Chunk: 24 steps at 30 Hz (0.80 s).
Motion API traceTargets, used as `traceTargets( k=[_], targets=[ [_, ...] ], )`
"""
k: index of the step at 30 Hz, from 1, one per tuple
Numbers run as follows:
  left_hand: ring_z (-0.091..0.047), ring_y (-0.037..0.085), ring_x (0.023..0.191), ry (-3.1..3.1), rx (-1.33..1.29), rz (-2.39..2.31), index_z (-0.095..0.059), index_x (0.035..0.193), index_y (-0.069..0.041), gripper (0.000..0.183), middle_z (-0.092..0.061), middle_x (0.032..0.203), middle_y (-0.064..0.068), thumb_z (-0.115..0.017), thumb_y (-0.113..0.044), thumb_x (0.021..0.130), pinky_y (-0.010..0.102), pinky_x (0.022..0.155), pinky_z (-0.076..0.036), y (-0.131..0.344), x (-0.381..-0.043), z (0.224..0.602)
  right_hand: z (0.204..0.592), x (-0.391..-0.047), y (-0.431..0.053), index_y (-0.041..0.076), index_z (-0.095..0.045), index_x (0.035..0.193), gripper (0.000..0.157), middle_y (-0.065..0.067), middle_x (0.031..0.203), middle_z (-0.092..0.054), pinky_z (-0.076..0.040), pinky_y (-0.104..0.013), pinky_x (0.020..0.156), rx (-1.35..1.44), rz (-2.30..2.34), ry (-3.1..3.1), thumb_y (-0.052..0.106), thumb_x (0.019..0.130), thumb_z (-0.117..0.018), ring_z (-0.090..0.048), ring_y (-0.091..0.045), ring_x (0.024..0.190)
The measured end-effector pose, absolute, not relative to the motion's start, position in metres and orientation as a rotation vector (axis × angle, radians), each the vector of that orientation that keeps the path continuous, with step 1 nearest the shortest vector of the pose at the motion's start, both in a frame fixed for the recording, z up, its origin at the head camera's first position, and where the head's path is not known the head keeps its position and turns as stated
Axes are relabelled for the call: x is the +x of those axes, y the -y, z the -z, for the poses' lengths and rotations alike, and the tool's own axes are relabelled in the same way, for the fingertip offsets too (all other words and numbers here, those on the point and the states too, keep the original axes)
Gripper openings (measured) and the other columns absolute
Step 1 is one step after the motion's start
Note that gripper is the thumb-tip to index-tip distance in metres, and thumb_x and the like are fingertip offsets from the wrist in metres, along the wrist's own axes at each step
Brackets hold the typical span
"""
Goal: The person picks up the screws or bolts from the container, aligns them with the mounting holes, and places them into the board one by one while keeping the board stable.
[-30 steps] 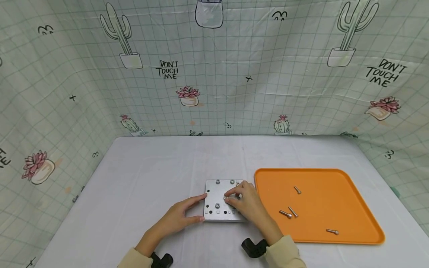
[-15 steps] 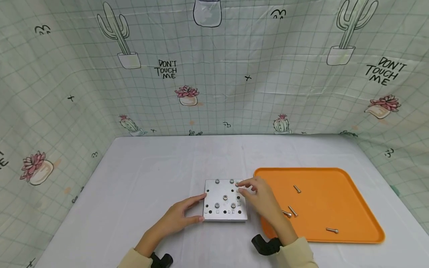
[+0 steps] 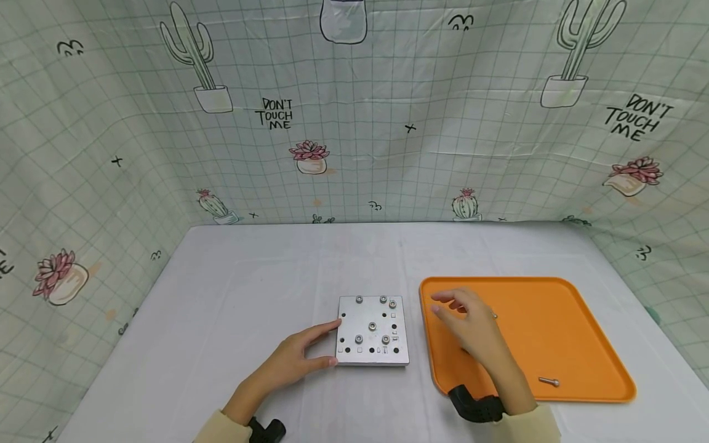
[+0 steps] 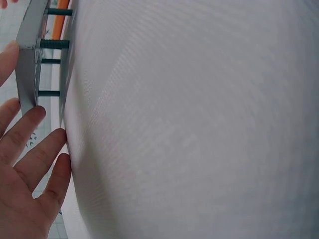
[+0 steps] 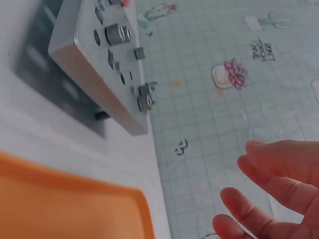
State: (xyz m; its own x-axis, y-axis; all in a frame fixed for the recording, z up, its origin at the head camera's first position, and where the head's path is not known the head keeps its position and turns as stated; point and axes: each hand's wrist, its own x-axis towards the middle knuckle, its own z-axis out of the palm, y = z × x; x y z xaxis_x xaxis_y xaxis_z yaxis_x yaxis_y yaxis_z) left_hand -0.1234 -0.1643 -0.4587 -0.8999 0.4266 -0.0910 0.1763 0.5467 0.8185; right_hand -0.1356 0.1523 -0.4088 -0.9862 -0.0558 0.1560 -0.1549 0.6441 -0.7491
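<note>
A silver metal plate (image 3: 354, 317) with dark holes lies before me, several socket-head screws (image 3: 372, 327) standing in it. Seen from the left wrist, dark threaded shanks (image 4: 55, 44) project below the plate, which sits raised off the cloth. My left hand (image 3: 296, 357) touches the plate's left edge with extended fingers, the thumb at the near left corner. Over the left part of the orange tray (image 3: 554, 332) is my right hand (image 3: 471, 323), fingers loosely bent and nothing between them. One screw (image 3: 549, 382) lies in the tray at the right; another (image 3: 495, 316) is mostly behind the right hand.
A white cloth (image 3: 249, 277) covers the table. Behind it and at the sides hangs a checked curtain (image 3: 354, 92) with cactus prints. The tray's raised rim (image 3: 423, 320) runs just right of the plate. Black wrist mounts (image 3: 473, 406) are on both arms.
My right hand has let go of a screw at the plate's middle, passed the upper right screw, and moved right over the tray. The left hand has stayed at the plate's edge.
</note>
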Motion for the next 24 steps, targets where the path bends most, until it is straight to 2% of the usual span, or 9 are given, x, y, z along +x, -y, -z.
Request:
traceTargets(
  k=[18, 24],
  targets=[
    [-0.039, 0.026, 0.134, -2.498, 0.483, -1.294, -0.046, 0.138, -0.024, 0.063, -0.044, 0.144, 0.001, -0.070, -0.036, 0.081, 0.049, 0.110, -0.032, 0.164, -0.122, 0.459, 0.428, -0.117, -0.203, 0.005, -0.064, 0.112, 0.031, -0.012, 0.111, -0.057, -0.045, -0.043, 0.086, 0.013, -1.212, 2.843, 0.026, 0.088, -0.064, -0.049, -0.025, 0.096],
    [-0.039, 0.026, 0.134, -2.500, 0.492, -1.296, -0.046, 0.138, -0.025, 0.063, -0.044, 0.143, 0.000, -0.070, -0.036, 0.081, 0.049, 0.110, -0.033, 0.164, -0.123, 0.461, 0.437, -0.108, -0.213, 0.007, -0.067, 0.106, 0.028, -0.013, 0.106, -0.058, -0.044, -0.040, 0.080, -0.008, -1.125, 2.895, 0.024, 0.085, -0.069, -0.050, -0.026, 0.095]
  ],
)
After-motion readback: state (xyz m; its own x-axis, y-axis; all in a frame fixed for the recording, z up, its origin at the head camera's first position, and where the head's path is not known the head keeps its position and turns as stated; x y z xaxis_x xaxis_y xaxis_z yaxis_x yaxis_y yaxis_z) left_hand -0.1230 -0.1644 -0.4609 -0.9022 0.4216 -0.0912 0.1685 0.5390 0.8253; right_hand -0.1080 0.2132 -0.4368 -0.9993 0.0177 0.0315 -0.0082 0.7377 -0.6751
